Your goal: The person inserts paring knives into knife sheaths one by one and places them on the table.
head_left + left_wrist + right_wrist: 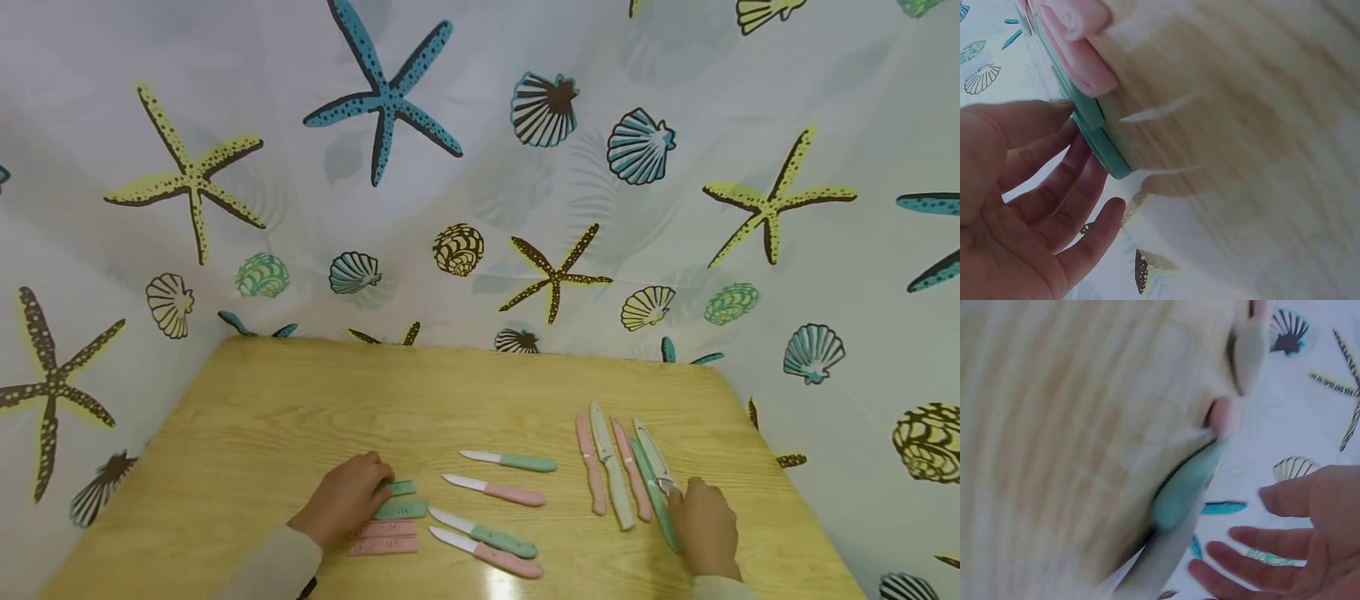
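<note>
In the head view my left hand pinches the farthest of two green blade sheaths. The thumb lies on its near side, the fingers on its far side. Nearer to me lie the second green sheath and two pink sheaths. At the right, my right hand hovers beside a pale-bladed knife, hiding its handle end. Its fingers are spread and loosely bent, apart from the green handle in the right wrist view. That green-handled knife lies just left of the pale-bladed one.
Green and pink paring knives, including a green one and a pink one, lie mid-table with blades leftward. Left of the right hand are a white-handled knife and two pink ones. A patterned cloth hangs behind the wooden table.
</note>
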Tool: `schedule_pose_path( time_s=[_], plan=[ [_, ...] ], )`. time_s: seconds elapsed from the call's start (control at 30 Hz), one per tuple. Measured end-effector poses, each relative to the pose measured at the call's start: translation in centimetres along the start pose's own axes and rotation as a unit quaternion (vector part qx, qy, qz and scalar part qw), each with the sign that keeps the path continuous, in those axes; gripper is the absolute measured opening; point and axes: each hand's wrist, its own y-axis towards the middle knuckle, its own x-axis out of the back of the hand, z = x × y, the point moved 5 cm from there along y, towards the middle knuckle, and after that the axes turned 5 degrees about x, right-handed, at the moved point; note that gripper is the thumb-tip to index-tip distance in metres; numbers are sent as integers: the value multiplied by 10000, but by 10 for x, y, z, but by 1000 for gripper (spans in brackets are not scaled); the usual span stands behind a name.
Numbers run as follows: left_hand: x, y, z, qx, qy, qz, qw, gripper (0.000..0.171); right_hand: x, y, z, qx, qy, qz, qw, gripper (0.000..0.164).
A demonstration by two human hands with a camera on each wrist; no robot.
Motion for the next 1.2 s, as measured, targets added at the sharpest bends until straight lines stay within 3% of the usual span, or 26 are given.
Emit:
schedule_pose_path(
  time_s=[0.13,0.3,0.47,0.57,0.63,0.7,0.9,1.03,1.2],
  plan=[
    [-3,-3,1,-18,113,-99,9999,12,-2,0,40,861,-127,-819,9928,33],
    [-5,-1,1,-139,248,-208,9994,15,-13,-3,96,1772,37,-1127,9777,21],
    [-7,-1,0,-258,314,-259,9988,15,-35,-17,144,2518,571,-169,9659,12],
    [-9,-2,-1,-377,419,-293,9980,15,-48,-30,166,3015,927,708,9463,13],
    [-10,-1,-2,-478,544,-343,9968,15,-56,-38,177,3329,1005,1068,9315,17],
    [-10,0,-3,-573,699,-412,9951,15,-63,-43,184,3457,1024,1348,9230,21],
    [-5,-1,-7,-936,872,-828,9883,20,-79,-50,194,3497,792,1778,9164,8],
    [4,-2,-14,-1324,621,-1268,9811,25,-76,-51,194,3605,528,1679,9160,2],
    [16,2,-24,-1783,472,-1586,9700,28,-57,-47,192,3575,730,1327,9215,2]
  ],
)
